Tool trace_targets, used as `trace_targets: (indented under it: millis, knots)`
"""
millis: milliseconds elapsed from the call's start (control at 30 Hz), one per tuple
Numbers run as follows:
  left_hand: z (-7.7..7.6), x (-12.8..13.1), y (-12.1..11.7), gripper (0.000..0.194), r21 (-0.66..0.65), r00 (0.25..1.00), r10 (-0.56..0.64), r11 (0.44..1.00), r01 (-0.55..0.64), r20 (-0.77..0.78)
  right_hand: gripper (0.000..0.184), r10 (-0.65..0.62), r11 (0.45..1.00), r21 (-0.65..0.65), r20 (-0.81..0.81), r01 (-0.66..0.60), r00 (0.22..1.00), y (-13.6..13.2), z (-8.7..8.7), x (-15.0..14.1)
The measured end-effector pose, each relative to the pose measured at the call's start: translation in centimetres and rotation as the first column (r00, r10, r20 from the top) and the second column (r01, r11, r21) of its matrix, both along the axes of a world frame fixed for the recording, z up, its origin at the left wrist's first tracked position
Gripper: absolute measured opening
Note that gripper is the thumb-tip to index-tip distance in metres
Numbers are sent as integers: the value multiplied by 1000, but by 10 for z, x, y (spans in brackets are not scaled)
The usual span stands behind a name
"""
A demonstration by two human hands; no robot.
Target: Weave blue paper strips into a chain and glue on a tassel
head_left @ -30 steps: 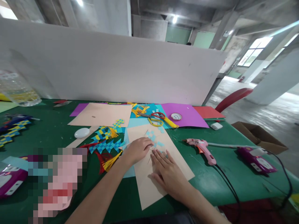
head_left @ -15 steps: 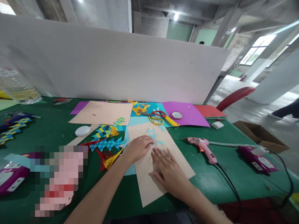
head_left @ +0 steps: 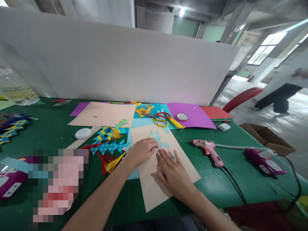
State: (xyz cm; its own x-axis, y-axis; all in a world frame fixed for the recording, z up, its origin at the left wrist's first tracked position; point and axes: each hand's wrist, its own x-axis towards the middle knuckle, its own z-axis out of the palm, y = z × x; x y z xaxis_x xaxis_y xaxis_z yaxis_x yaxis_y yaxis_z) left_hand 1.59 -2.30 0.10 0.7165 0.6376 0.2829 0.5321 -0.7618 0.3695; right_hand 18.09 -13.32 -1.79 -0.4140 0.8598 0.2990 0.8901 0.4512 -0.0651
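A peach sheet of paper (head_left: 154, 195) lies at an angle in front of me, partly over light blue paper (head_left: 134, 174). Small pale blue paper pieces (head_left: 156, 136) rest on its upper part, just beyond my fingers. My left hand (head_left: 143, 149) is on the sheet with its fingers curled together at the tips; whatever they pinch is hidden. Flat on the same sheet lies my right hand (head_left: 171, 170), fingers stretched and thumb apart, its fingertips close to the left ones. Left of the sheet are a woven blue paper strip (head_left: 110, 148) and a yellow tassel (head_left: 115, 163).
On the right lie a pink glue gun (head_left: 209, 150) with its cord and a purple box (head_left: 264, 163). Scissors (head_left: 160, 121) and a round tin (head_left: 182, 116) sit at the back. A white partition (head_left: 115, 64) stands behind the green table (head_left: 231, 179). Beyond, a person walks.
Both hands stay at nearly the same spot on the sheet. The view has shifted slightly. At the far right, more of the walking person has come into view.
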Motion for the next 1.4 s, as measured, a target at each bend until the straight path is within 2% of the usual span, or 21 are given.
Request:
trace_targets:
  millis: [333, 700, 900, 1000, 1067, 1133, 1200, 1300, 1400]
  knots:
    - [0, 0, 1, 18, -25, 1000, -24, 999, 25, 19, 58, -2, 999, -33, -13, 2, 1000, 0, -1, 2]
    - [4, -1, 0, 18, -14, 999, -35, 999, 35, 21, 56, -13, 995, -101, 10, 13, 1000, -12, -3, 12]
    - [-3, -1, -1, 19, -31, 996, -16, 999, 19, 92, 57, -59, 997, -52, 5, 59, 998, -16, -1, 15]
    - [-1, -4, 2, 20, -40, 984, -3, 999, 10, 176, 59, -64, 998, -19, -13, 63, 998, -20, -2, 16]
    - [5, -10, 6, 21, -17, 955, 53, 999, -50, 291, 61, -57, 998, -14, -18, 57, 998, -22, -2, 15]
    - [11, -17, 12, 21, 11, 898, 157, 984, -177, 411, 62, -31, 999, -28, -30, 31, 999, -24, -3, 14]
    - [15, -25, 18, 22, 14, 849, 271, 950, -311, 454, 63, -7, 999, -38, -61, 5, 998, -24, -5, 12]
    - [11, -32, 24, 25, 41, 863, 389, 905, -424, 323, 61, 6, 999, -32, -98, -9, 995, -21, -7, 8]
    - [4, -30, 24, 31, 115, 914, 373, 912, -393, 163, 57, -15, 999, -32, -96, 12, 995, -14, -7, 2]
